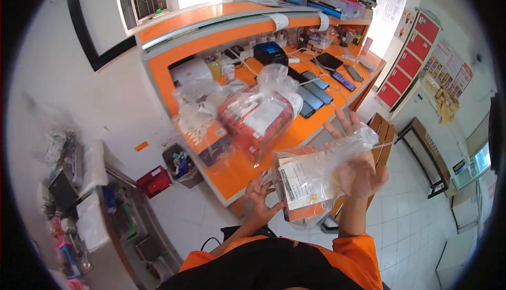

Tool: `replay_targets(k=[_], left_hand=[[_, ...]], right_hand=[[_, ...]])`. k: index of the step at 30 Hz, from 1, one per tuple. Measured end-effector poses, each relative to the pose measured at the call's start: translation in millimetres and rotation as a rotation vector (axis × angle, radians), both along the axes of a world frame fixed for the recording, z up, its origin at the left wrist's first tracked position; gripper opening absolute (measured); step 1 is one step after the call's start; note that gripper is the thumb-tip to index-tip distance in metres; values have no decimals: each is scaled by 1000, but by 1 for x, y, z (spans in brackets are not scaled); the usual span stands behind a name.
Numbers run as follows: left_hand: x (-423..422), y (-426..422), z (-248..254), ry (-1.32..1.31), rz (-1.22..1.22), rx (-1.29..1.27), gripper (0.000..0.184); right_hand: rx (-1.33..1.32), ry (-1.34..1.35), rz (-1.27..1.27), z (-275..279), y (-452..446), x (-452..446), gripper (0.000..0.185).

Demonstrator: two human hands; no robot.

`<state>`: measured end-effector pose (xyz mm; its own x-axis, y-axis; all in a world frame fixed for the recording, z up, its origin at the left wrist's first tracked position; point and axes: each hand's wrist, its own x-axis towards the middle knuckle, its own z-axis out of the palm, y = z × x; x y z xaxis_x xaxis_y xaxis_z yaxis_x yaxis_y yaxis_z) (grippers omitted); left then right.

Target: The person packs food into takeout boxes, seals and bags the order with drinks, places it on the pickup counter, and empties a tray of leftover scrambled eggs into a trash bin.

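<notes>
While between two hands [260, 207] [359, 175], one parcel [304, 180].

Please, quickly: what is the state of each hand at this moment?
Left hand: open, at the edge of the bagged box; firm contact cannot be told.
Right hand: open, behind the top of the plastic bag; no closed grip visible.

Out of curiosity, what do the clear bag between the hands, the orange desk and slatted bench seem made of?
Clear bag: apparently thin, glossy plastic, see-through and crinkled. Orange desk: perhaps smooth laminate, given its even colour. Slatted bench: probably wood, judging by its brown boards; finish unclear.
</notes>
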<state>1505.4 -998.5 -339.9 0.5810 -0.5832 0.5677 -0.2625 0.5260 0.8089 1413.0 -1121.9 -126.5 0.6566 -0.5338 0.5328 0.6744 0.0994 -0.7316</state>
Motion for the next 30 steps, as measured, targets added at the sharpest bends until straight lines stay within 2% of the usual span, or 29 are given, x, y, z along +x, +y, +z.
replay_targets(k=[1, 5, 8, 10, 12, 14, 20, 23, 26, 29, 30], left_hand=[[6, -14, 1, 59, -34, -48, 93], [38, -52, 15, -40, 115, 3, 86], [71, -61, 29, -212, 271, 241, 79], [93, -80, 19, -176, 355, -34, 76], [106, -82, 20, -172, 435, 11, 79], [117, -75, 57, -222, 509, 354, 87], [125, -105, 28, -422, 729, 18, 92], [117, -118, 42, -174, 772, 76, 92], [119, -128, 61, -266, 961, 365, 90], [143, -160, 79, -253, 911, -54, 85], [146, -168, 87, -198, 879, -10, 84]], right_hand=[[-20, -4, -17, 5, -12, 3, 101], [-42, -113, -94, 21, -72, 17, 100], [-93, -173, -178, 40, -111, 31, 98], [-117, -192, -171, 46, -137, 42, 96], [-127, -198, -155, 48, -159, 51, 95], [-128, -202, -144, 47, -176, 62, 94], [-123, -230, -125, 51, -235, 95, 93], [-121, -264, -127, 53, -266, 114, 92], [-126, -308, -87, 53, -295, 136, 92], [-63, -309, -10, 45, -317, 158, 91], [-14, -291, -27, 41, -321, 166, 91]])
